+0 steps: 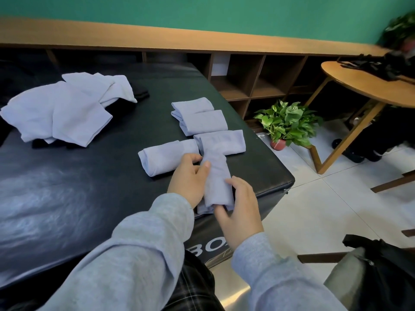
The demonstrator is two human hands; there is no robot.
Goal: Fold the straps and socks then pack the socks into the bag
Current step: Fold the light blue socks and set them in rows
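Fingers (205, 167) of both hands clasp a rolled sock (216, 178) lying lengthwise away from the person on the black bench (89, 176).

A black padded bench (94, 176) filled the left of the room, its near right corner rounded, white lettering showing on its front face; behind it ran a long wooden shelf unit (247, 81) of open cubbies under a green wall (224, 16); a potted green plant (288, 122) in a small red pot stood on the white tiled floor (336, 207) just off the bench's right edge; to the right stood a round wooden table (359, 88) with dark, blurred objects at its far edge; another leafy plant (402, 25), blurred, rose beyond it.
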